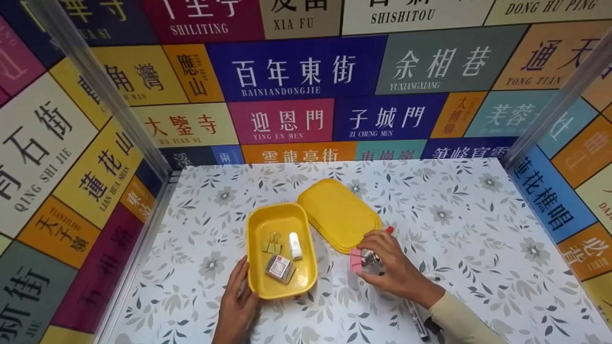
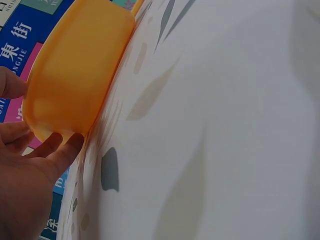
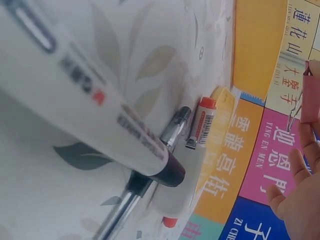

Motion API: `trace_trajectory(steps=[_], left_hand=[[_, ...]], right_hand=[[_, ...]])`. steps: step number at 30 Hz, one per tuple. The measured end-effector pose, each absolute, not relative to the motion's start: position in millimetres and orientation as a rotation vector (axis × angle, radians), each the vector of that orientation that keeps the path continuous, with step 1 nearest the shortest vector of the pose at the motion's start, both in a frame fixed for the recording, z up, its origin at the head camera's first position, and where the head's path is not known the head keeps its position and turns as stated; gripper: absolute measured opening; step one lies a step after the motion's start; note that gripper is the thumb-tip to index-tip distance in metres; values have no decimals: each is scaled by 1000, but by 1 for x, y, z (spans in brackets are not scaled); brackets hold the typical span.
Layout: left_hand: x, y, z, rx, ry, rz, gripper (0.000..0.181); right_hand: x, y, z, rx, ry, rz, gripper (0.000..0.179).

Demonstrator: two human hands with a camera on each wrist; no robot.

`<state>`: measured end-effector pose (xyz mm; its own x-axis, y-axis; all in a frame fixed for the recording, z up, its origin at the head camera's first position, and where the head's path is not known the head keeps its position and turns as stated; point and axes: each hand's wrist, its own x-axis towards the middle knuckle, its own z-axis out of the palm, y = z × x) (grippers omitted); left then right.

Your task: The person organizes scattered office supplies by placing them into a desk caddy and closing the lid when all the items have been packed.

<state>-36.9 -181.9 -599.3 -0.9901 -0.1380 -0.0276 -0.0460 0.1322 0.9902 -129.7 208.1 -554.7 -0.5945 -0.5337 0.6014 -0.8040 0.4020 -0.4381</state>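
Note:
A yellow plastic box [image 1: 252, 224], without its lid on, stands on the table. Inside it lie an olive binder clip [image 1: 272, 246], a small white piece [image 1: 295, 246] and a little labelled pack [image 1: 280, 268]. My left hand [image 1: 238, 294] holds the near left corner of the box; in the left wrist view its fingertips [image 2: 75, 142] touch the outer wall, with the thumb by the rim. To the right of the box, my right hand [image 1: 389, 267] pinches a pink binder clip [image 1: 355, 260] between thumb and fingers. The right wrist view shows the clip [image 3: 311, 100] above the table.
The yellow lid [image 1: 339, 212] lies behind and right of the box. A white marker [image 3: 125, 130], a pen [image 3: 122, 210] and a red-and-white labelled item [image 3: 203, 120] lie near my right hand. Sign-covered panels [image 1: 291, 67] rise along the back and both sides.

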Motion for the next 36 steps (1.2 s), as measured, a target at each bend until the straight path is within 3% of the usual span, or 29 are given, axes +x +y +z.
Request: trace_trajectory(steps=[36], left_hand=[[-38, -183, -599, 180, -2336, -1957, 72]], right_hand=[[-148, 180, -538, 1227, -2321, 1022, 51]])
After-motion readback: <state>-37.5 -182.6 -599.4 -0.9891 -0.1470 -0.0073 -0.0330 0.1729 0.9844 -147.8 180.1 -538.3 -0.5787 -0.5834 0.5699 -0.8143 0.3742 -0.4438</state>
